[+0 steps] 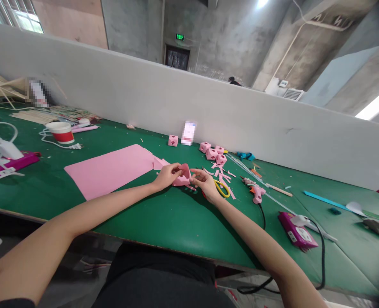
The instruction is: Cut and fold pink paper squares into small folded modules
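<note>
My left hand (168, 176) is closed on a folded pink paper piece (183, 175), thumb and fingers at its upper left side. My right hand (205, 182) is at the piece's right edge, its fingertips pinched together against the paper. The piece looks like a partly open box. Yellow-handled scissors (222, 188) lie beside my right hand, partly hidden by it. A large pink sheet (112, 171) lies flat to the left. Several small pink paper cubes (211, 154) with dark cutouts stand behind my hands, with pink scraps (225, 177) in front of them.
A pink glue gun (256, 192) and a magenta power strip (297, 231) with a black cable lie at the right. A phone (188, 132) leans on the grey partition (128, 90). A paper cup (61, 132) and another power strip (13, 164) are left, on the green table (176, 222).
</note>
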The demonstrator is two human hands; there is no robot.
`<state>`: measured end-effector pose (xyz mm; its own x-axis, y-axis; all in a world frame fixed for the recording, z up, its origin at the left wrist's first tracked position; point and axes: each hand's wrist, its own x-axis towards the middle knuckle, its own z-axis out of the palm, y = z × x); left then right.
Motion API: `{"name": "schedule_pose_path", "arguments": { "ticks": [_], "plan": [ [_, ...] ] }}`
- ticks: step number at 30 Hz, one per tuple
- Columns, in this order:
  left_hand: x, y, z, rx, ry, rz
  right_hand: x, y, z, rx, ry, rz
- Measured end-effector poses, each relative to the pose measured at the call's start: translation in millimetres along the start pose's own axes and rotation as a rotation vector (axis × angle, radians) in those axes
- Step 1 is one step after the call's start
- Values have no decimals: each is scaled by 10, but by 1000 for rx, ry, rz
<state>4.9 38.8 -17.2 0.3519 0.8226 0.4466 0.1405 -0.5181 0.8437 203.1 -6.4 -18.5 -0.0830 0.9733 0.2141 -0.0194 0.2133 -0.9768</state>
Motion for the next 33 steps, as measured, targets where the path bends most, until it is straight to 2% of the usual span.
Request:
{"name": "schedule_pose_path", "arguments": {
  "ticks": [6, 11, 16, 20, 23, 33],
  "plan": [
    [-101, -13, 189, -163, -82, -107, -9, -23, 28, -35, -66, 12],
    [-121, -18, 185, -206, -118, -138, -18, -41, 39, -30, -61, 31],
    [-144, 38, 169, -130, -129, -105, -6, -46, 17, 4, -39, 30],
    [-130, 35, 170, -88, -56, -38, 20, -3, -29, 40, 20, 42],
    [-117, 26, 169, -97, 15, -37, 41, 39, -57, 64, 52, 55],
    [-145, 77, 161, -97, 32, 4, 37, 34, -39, 47, 56, 54]
  ]
}}
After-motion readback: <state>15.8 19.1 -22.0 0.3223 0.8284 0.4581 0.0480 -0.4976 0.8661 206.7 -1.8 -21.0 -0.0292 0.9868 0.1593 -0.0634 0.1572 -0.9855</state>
